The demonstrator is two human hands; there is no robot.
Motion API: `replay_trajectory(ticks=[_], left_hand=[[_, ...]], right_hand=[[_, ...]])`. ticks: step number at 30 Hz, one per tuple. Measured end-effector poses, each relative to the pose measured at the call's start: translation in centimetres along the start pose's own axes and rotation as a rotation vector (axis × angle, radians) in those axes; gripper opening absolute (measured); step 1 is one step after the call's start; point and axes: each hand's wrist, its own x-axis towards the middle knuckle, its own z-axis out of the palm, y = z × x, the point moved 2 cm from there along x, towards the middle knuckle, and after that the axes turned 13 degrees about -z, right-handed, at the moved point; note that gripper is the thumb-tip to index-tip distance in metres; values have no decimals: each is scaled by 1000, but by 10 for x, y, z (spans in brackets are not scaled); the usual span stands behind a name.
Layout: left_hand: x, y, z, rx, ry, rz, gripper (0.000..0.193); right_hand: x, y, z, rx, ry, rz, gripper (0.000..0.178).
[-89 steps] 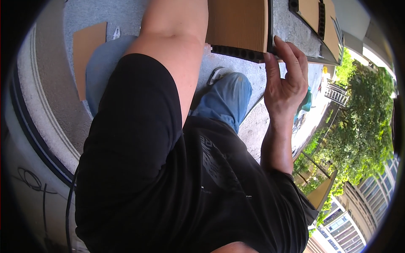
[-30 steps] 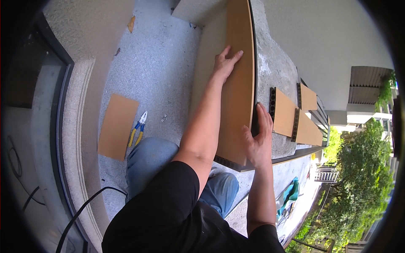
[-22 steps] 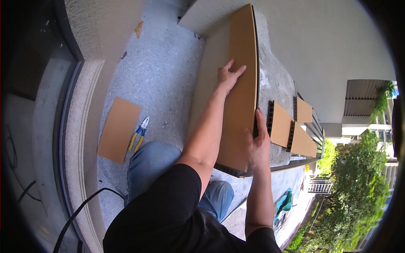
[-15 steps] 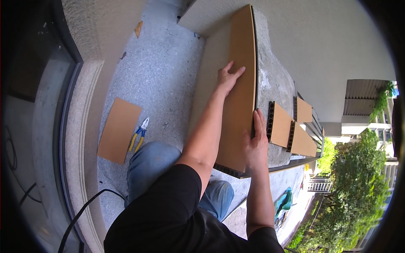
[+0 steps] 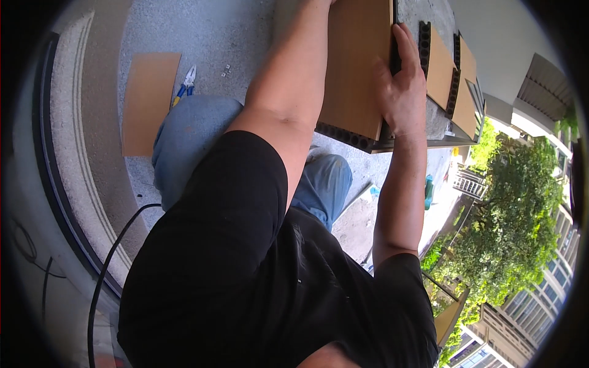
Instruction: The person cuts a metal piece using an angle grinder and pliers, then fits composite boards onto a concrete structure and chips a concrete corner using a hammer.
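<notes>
A long brown composite board (image 5: 359, 67) with a dark hollow-cored end lies along a grey concrete ledge (image 5: 429, 116). My right hand (image 5: 402, 86) clasps the board's right edge near its close end, thumb on the top face and fingers stretched along the dark side. My left forearm (image 5: 294, 73) reaches up over the board. The left hand itself is cut off by the top of the picture. I kneel on the grey floor in blue jeans (image 5: 190, 135).
Two short brown board pieces (image 5: 438, 67) (image 5: 464, 92) lie on the ledge right of my right hand. A flat brown offcut (image 5: 147, 101) and blue-and-yellow pliers (image 5: 184, 86) lie on the floor at left. A black cable (image 5: 116, 245) trails by the curb. Trees and buildings lie far below at right.
The view has tipped down and closer to my body, so my left hand has left the top of the picture. My right hand stays on the board's right edge.
</notes>
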Motion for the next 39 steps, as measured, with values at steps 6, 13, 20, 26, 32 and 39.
replay_trajectory(ticks=[6, 13, 20, 26, 32, 39], left_hand=[[16, -10, -19, 66, 2, 72, 93], [10, -11, -16, -42, -124, 69, 91], [-11, 2, -15, -23, -152, 36, 89], [-10, 5, -8, 2, -156, 5, 98], [-12, 5, -8, 56, -151, -38, 107], [-11, 12, 2, 110, -174, -93, 117]], right_hand=[[-2, -24, 0, 71, -91, 157, 61], [-3, -26, 0, 99, -6, 60, 60], [-2, -27, -4, 170, -55, 153, 59], [-7, -7, -4, 187, -21, 75, 60], [-17, 3, -8, 117, -91, 88, 63], [-22, 23, -16, 551, 22, 166, 52]])
